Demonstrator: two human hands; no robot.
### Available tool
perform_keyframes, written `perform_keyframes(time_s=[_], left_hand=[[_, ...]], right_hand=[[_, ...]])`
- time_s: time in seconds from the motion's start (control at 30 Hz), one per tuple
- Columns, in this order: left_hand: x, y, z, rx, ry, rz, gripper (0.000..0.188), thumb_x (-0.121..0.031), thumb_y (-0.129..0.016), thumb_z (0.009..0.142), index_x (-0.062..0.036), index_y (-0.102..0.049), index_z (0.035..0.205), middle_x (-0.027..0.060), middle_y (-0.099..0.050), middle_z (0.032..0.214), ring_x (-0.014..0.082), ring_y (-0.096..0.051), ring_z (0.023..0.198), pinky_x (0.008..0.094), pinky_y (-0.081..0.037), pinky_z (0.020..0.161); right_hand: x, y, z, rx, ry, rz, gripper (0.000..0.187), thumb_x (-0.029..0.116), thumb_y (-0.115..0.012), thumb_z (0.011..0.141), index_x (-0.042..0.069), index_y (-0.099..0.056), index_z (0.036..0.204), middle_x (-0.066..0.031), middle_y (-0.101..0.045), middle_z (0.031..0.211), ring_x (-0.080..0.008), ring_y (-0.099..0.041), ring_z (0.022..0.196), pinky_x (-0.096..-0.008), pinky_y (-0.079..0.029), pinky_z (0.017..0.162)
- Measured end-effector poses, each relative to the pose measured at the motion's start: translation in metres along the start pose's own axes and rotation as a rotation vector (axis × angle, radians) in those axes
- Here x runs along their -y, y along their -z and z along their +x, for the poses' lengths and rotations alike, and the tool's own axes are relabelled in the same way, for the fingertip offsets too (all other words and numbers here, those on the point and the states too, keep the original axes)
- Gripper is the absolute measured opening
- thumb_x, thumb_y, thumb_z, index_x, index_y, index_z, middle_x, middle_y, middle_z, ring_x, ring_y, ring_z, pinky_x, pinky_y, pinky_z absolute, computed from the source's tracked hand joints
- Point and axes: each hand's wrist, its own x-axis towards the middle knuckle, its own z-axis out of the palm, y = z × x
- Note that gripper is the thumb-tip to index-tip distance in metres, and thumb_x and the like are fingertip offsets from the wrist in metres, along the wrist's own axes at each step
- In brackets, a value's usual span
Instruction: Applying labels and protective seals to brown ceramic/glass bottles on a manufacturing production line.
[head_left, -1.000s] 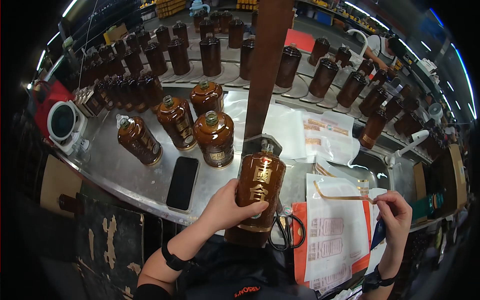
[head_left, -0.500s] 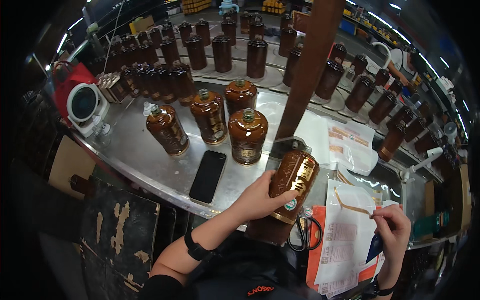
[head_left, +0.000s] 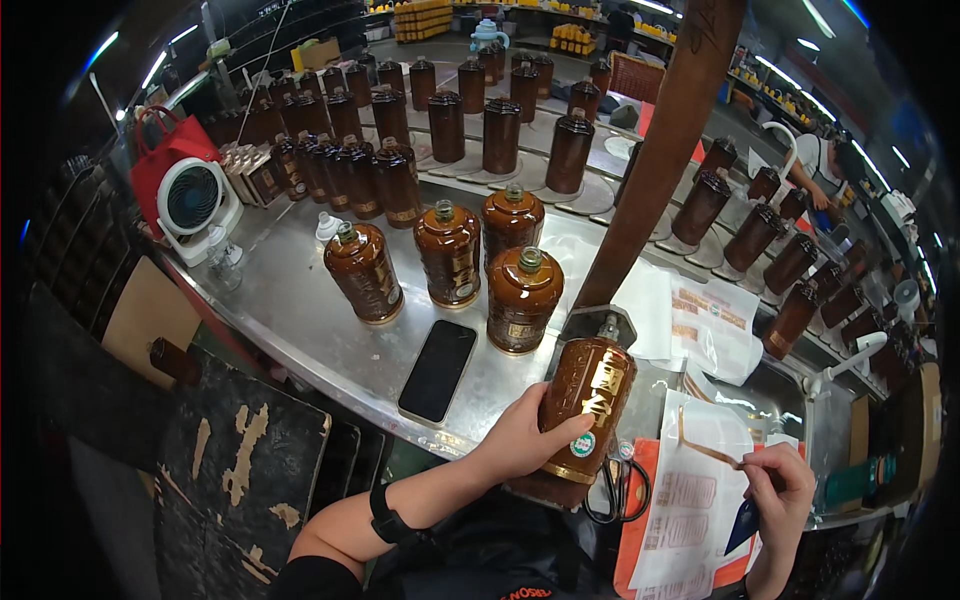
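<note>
My left hand (head_left: 525,440) is closed around the lower side of a brown glass bottle (head_left: 588,405). The bottle lies tilted, neck pointing away from me, with raised gold characters and a small round green-and-white sticker facing up. On the right, my right hand (head_left: 782,488) pinches the end of a narrow gold strip label (head_left: 706,450). The strip curves over a white label sheet (head_left: 690,500), its other end close to the sheet's upper part; whether it is still stuck there I cannot tell. Several amber bottles (head_left: 525,300) stand upright beyond my left hand.
A black phone (head_left: 438,370) lies on the metal table (head_left: 300,300). Black-handled scissors (head_left: 630,490) sit between bottle and sheet. A brown post (head_left: 660,150) rises beyond the bottle. Rows of dark bottles (head_left: 500,135) stand behind. A white fan (head_left: 193,200) is at left; another person (head_left: 815,175) works far right.
The whole view has shifted, so the table things appear further right and lower. Both hands keep their holds on the bottle and the gold strip.
</note>
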Motion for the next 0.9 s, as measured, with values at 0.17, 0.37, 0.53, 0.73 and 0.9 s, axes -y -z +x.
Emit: perform_keyframes(time_s=[0.17,0.37,0.53,0.73,0.9], left_hand=[[0.014,-0.007,0.003,-0.025,-0.083,0.057,0.067,-0.029,-0.072,0.09,0.0089,-0.04,0.134,0.0182,-0.056,0.127,0.0204,-0.057,0.117,0.0334,-0.046,0.1],[0.03,-0.022,0.012,-0.218,-0.233,0.2,0.076,-0.043,-0.076,0.082,0.0108,-0.047,0.128,0.0246,-0.061,0.117,0.0291,-0.06,0.11,0.0381,-0.047,0.096],[0.037,-0.018,0.007,-0.222,-0.203,-0.019,0.077,-0.04,-0.075,0.084,0.0115,-0.042,0.131,0.0225,-0.06,0.118,0.0273,-0.061,0.108,0.0371,-0.048,0.095],[0.029,-0.022,0.011,-0.172,-0.195,-0.017,0.075,-0.036,-0.075,0.085,0.0122,-0.041,0.131,0.0216,-0.06,0.117,0.0257,-0.061,0.11,0.0364,-0.048,0.095],[0.025,-0.016,0.01,-0.146,-0.17,-0.013,0.073,-0.034,-0.074,0.086,0.0115,-0.04,0.132,0.0208,-0.06,0.119,0.0238,-0.06,0.111,0.0354,-0.048,0.095]], right_hand=[[0.002,-0.004,0.002,0.003,-0.01,0.034,0.007,-0.007,-0.065,0.084,-0.003,-0.068,0.089,-0.0066,-0.061,0.08,-0.008,-0.057,0.058,-0.0182,-0.042,0.05],[0.003,-0.004,0.0,-0.008,-0.012,0.02,0.009,-0.008,-0.065,0.082,-0.003,-0.068,0.089,-0.0064,-0.061,0.08,-0.0083,-0.057,0.058,-0.0186,-0.041,0.051],[0.0,0.002,-0.002,-0.002,-0.026,-0.017,0.009,-0.008,-0.066,0.081,-0.003,-0.069,0.089,-0.0061,-0.062,0.079,-0.0089,-0.058,0.058,-0.0198,-0.041,0.052],[0.003,0.0,0.003,0.0,-0.01,-0.021,0.01,-0.007,-0.066,0.081,-0.002,-0.07,0.089,-0.0058,-0.061,0.078,-0.0093,-0.056,0.059,-0.0207,-0.039,0.053],[0.003,0.001,0.009,0.013,0.017,-0.034,0.01,-0.006,-0.066,0.082,-0.003,-0.07,0.09,-0.0048,-0.06,0.078,-0.008,-0.055,0.059,-0.0204,-0.037,0.051]])
